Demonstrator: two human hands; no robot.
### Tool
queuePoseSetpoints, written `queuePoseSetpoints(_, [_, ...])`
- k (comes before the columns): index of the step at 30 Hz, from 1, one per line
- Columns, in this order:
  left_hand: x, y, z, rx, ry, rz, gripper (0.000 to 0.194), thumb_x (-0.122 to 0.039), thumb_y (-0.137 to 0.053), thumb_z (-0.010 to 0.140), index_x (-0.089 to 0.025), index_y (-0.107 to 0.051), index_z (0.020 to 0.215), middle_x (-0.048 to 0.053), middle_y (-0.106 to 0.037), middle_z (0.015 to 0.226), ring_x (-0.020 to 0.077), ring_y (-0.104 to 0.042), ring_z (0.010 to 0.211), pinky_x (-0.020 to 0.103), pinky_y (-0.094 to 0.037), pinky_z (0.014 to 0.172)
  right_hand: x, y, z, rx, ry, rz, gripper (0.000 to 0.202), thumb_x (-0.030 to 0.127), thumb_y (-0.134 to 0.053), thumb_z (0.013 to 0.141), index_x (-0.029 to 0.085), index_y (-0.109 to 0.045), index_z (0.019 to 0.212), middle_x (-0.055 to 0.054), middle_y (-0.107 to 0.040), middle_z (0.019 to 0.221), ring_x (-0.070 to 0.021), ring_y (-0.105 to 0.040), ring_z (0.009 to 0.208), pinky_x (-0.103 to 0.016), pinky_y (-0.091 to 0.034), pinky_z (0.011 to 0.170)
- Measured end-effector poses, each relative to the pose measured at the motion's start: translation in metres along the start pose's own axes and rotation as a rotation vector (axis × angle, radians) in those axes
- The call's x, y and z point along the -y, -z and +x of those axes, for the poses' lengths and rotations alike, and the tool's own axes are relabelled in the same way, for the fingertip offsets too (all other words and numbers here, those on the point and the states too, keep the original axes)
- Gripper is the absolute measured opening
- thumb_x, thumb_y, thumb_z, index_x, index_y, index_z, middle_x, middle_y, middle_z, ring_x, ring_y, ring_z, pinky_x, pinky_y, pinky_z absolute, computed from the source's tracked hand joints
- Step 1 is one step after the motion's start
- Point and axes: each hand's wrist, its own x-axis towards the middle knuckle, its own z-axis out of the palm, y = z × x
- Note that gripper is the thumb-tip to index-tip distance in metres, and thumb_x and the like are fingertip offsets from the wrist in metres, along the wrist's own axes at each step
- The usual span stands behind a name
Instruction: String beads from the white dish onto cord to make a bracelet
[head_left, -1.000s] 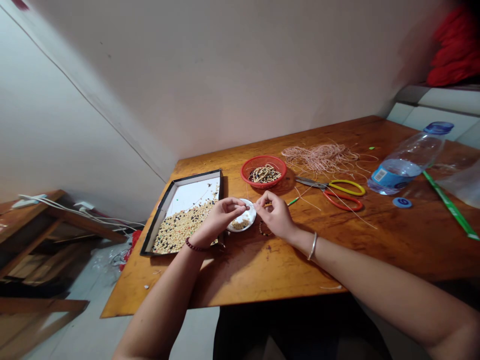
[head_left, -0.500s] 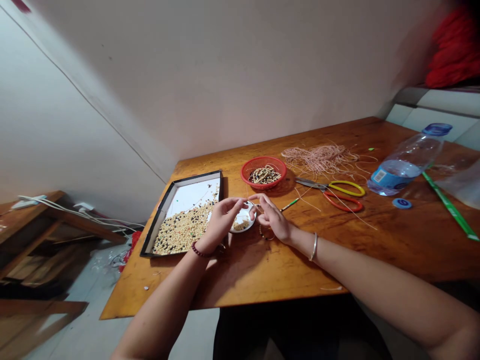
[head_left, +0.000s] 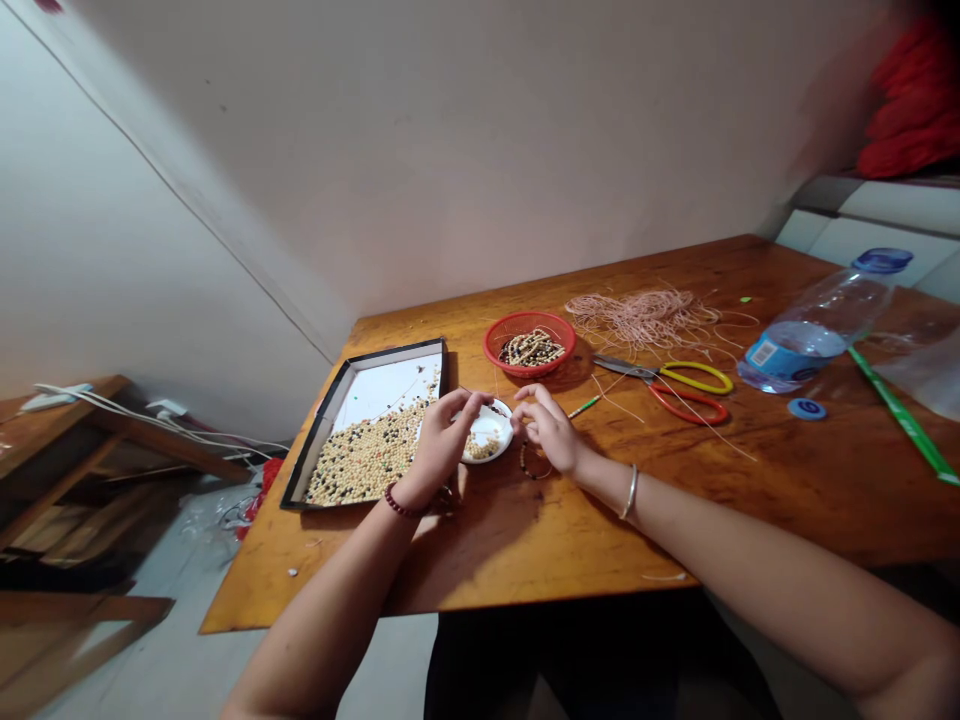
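Note:
My left hand (head_left: 444, 436) is pinched closed at the thumb and forefinger over a small white dish (head_left: 504, 446) of pale beads. A thin string seems to run at its fingertips, though it is hard to see. Across the dish, my right hand (head_left: 551, 432) has its thumb and fingers curled together. A beaded string (head_left: 526, 466) hangs in a loop below that hand onto the table; the grip itself is partly hidden. To the left lies a black-edged tray (head_left: 341, 385) with many cream, dark and a few coloured beads.
Behind the hands stands a red basket (head_left: 493, 355) of strung beads. Further right are a tangle of pink string (head_left: 649, 318), scissors (head_left: 688, 390) with red and yellow handles, a water bottle (head_left: 799, 345), its blue cap (head_left: 807, 408) and a green strip (head_left: 904, 415).
My hands have drawn slightly apart, and the right fingers have moved off from the left fingertips. More of the white dish shows between them.

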Motion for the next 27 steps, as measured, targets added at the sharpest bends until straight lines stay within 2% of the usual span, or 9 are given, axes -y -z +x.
queuePoseSetpoints(3, [-0.002, 0.001, 0.0, -0.009, -0.009, 0.003, 0.033, -0.043, -0.052, 0.088, -0.015, -0.069, 0.094, 0.006, -0.067, 0.084, 0.0127, -0.057, 0.072, 0.021, -0.044, 0.061, 0.008, -0.002, -0.002, 0.012, -0.084, 0.075, 0.02, 0.026, -0.048, 0.068, 0.022, -0.041, 0.086, 0.008, -0.048, 0.054, -0.0071, -0.029, 0.043, -0.02, -0.015, 0.043])
queuePoseSetpoints(7, [-0.001, 0.001, 0.001, -0.027, -0.009, 0.013, 0.033, -0.043, -0.052, 0.088, -0.016, -0.068, 0.097, 0.005, -0.064, 0.082, 0.0121, -0.055, 0.072, 0.021, -0.042, 0.06, 0.011, -0.004, -0.003, 0.059, -0.131, 0.12, 0.018, 0.028, -0.051, 0.067, 0.021, -0.041, 0.081, 0.009, -0.045, 0.052, -0.0059, -0.026, 0.042, -0.02, -0.014, 0.043])
queuePoseSetpoints(10, [-0.001, 0.002, 0.002, -0.001, 0.008, 0.002, 0.033, -0.043, -0.051, 0.089, -0.016, -0.067, 0.099, 0.004, -0.063, 0.081, 0.0121, -0.054, 0.07, 0.021, -0.041, 0.06, 0.006, -0.003, 0.0, 0.077, -0.075, 0.093, 0.019, 0.027, -0.056, 0.065, 0.02, -0.043, 0.078, 0.008, -0.047, 0.054, -0.006, -0.031, 0.044, -0.02, -0.018, 0.043])
queuePoseSetpoints(15, [-0.006, 0.005, 0.0, 0.194, 0.069, 0.004, 0.034, -0.044, -0.051, 0.088, -0.015, -0.067, 0.085, 0.004, -0.063, 0.078, 0.0125, -0.052, 0.069, 0.022, -0.039, 0.06, -0.001, -0.001, 0.005, 0.031, 0.047, 0.108, 0.02, 0.03, -0.059, 0.07, 0.021, -0.044, 0.079, 0.006, -0.052, 0.062, -0.0076, -0.038, 0.048, -0.021, -0.025, 0.046])
queuePoseSetpoints(17, [-0.007, 0.005, -0.001, 0.23, 0.084, -0.023, 0.033, -0.044, -0.051, 0.088, -0.015, -0.067, 0.084, 0.005, -0.064, 0.083, 0.0123, -0.052, 0.07, 0.021, -0.039, 0.059, -0.001, 0.0, 0.005, 0.035, 0.103, 0.094, 0.019, 0.031, -0.059, 0.073, 0.021, -0.044, 0.08, 0.005, -0.052, 0.063, -0.0084, -0.04, 0.05, -0.022, -0.029, 0.048])
queuePoseSetpoints(20, [-0.006, 0.005, -0.002, 0.238, 0.099, -0.078, 0.031, -0.044, -0.052, 0.088, -0.017, -0.068, 0.092, 0.006, -0.066, 0.093, 0.0129, -0.053, 0.076, 0.021, -0.039, 0.06, -0.001, 0.0, 0.003, 0.073, 0.216, 0.039, 0.016, 0.03, -0.059, 0.077, 0.021, -0.046, 0.08, 0.004, -0.054, 0.068, -0.0114, -0.051, 0.062, -0.025, -0.039, 0.061])
queuePoseSetpoints(22, [-0.005, 0.005, -0.001, 0.238, 0.131, -0.111, 0.032, -0.045, -0.054, 0.086, -0.018, -0.069, 0.095, 0.006, -0.067, 0.097, 0.0138, -0.054, 0.08, 0.021, -0.039, 0.061, -0.001, -0.001, 0.0, 0.11, 0.256, -0.002, 0.015, 0.029, -0.059, 0.078, 0.02, -0.046, 0.08, 0.003, -0.055, 0.071, -0.0126, -0.054, 0.069, -0.027, -0.041, 0.069])
queuePoseSetpoints(27, [0.0, 0.006, 0.001, 0.189, 0.162, -0.144, 0.039, -0.05, -0.056, 0.083, -0.017, -0.072, 0.095, 0.007, -0.068, 0.088, 0.0129, -0.053, 0.071, 0.022, -0.037, 0.059, -0.001, -0.002, -0.002, 0.156, 0.19, -0.04, 0.016, 0.028, -0.059, 0.076, 0.021, -0.046, 0.082, 0.004, -0.057, 0.066, -0.0137, -0.055, 0.066, -0.029, -0.041, 0.069])
